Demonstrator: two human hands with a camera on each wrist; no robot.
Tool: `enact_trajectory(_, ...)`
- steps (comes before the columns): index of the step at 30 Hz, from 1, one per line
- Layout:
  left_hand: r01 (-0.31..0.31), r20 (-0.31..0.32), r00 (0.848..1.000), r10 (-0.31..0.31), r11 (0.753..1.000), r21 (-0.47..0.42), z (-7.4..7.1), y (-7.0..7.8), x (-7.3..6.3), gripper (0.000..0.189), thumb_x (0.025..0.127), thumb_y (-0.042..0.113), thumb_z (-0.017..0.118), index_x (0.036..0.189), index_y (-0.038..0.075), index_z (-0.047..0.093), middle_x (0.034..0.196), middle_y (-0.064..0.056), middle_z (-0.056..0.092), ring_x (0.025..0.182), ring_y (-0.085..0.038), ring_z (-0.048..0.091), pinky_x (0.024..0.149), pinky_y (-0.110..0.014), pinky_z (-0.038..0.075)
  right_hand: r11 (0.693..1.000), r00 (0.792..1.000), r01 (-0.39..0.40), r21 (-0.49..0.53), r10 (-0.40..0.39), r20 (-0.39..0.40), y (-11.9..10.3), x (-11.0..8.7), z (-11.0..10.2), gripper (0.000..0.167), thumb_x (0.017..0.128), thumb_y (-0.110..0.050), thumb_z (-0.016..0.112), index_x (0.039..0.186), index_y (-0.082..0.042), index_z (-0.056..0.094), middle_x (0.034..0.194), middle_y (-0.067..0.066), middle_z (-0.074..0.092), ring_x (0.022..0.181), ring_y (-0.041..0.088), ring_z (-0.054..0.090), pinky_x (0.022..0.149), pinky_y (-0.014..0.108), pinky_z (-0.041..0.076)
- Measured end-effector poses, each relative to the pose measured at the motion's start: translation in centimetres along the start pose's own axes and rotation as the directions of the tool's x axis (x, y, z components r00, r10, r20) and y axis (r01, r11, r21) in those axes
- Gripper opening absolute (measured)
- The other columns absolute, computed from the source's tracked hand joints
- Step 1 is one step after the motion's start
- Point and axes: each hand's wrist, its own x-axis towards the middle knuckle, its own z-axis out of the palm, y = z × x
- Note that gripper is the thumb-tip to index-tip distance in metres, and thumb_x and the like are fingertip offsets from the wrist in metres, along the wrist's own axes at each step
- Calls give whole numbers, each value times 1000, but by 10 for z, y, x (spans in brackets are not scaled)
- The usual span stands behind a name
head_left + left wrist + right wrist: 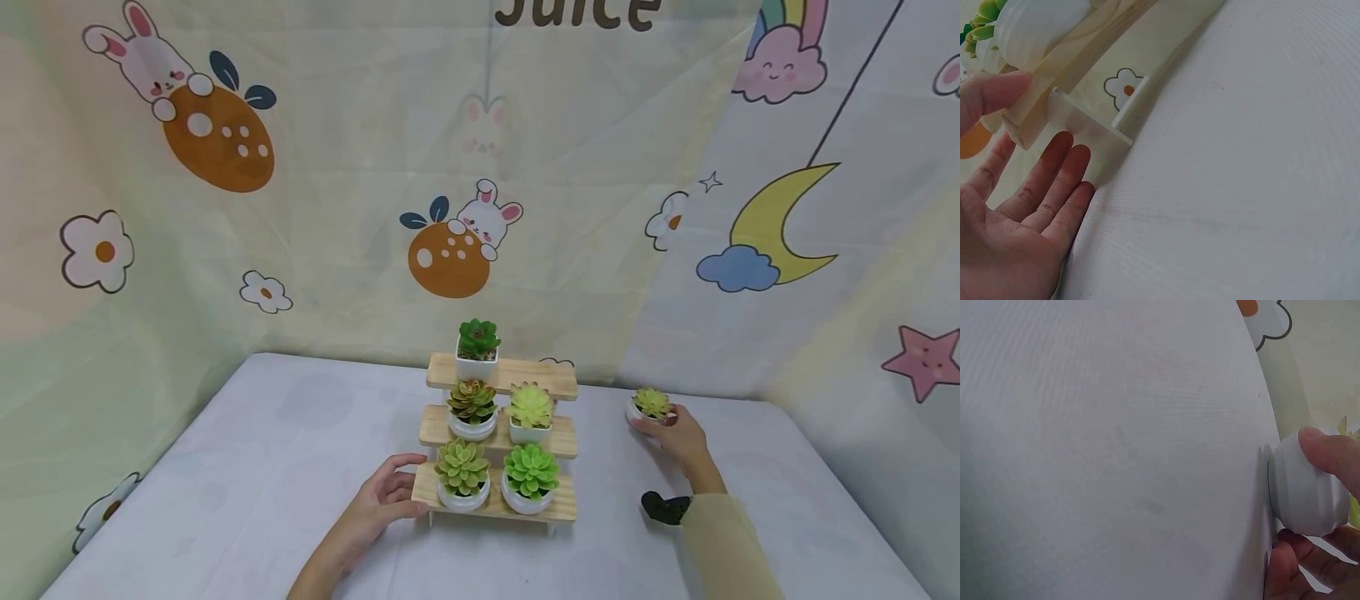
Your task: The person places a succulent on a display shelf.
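My left hand point(378, 497) is at the left end of the lowest plank of a three-tier wooden plant stand point(498, 510). Its thumb and index finger grip that end, while the other fingers extend beneath the plank in the left wrist view. To the right of the stand, my right hand point(681, 437) holds a small succulent in a round white pot point(1307, 487), thumb on one side and fingers on the other. The pot's base is right at the tabletop. On the stand are a dark green succulent point(478, 340) on top and two more succulents on each lower tier.
A black strap-like object point(664, 507) lies by my right sleeve point(723, 546). White cloth covers the table point(285, 433). Behind it and at both sides hangs a printed fabric backdrop point(337, 208), close to the table's back edge.
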Motion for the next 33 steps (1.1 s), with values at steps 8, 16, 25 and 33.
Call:
enact_trajectory(8, -5, 0, 1000, 5, 1000, -5, 0, -1, 0, 65, 80, 10, 69, 136, 7, 36, 110, -6, 60, 94, -14, 60, 80, -28, 48, 994, 998, 54, -91, -56, -21, -3, -5, -1, 90, 83, -51, 62, 137, 11, 24, 127, 30, 41, 113, 39, 44, 87, 47, 42)
enact_trajectory(16, -12, -3, 1000, 12, 1000, -6, 0, 0, 0, 67, 79, 11, 70, 136, 7, 36, 109, -6, 60, 94, -14, 61, 80, -27, 48, 997, 998, 62, -52, -63, -12, -16, -16, -6, 95, 81, -57, 61, 138, 8, 22, 122, 25, 43, 86, 24, 59, 69, 28, 47)
enact_trajectory(25, -9, -7, 1000, 9, 1000, -12, 1, 0, 0, 67, 80, 8, 69, 138, 6, 34, 109, -5, 60, 95, -15, 59, 80, -27, 47, 987, 984, 160, -25, -162, -79, -49, -32, -5, 91, 80, -58, 61, 139, 1, 27, 119, 19, 48, 92, 23, 57, 68, 25, 46)
enact_trajectory(33, -14, -3, 1000, 14, 1000, -8, 1, 1, -1, 67, 81, 8, 68, 138, 6, 34, 109, -5, 60, 95, -14, 59, 79, -27, 48, 972, 968, 234, 6, -232, -97, -88, -53, -5, 89, 81, -56, 62, 141, -2, 27, 124, 18, 49, 103, 25, 49, 72, 26, 42)
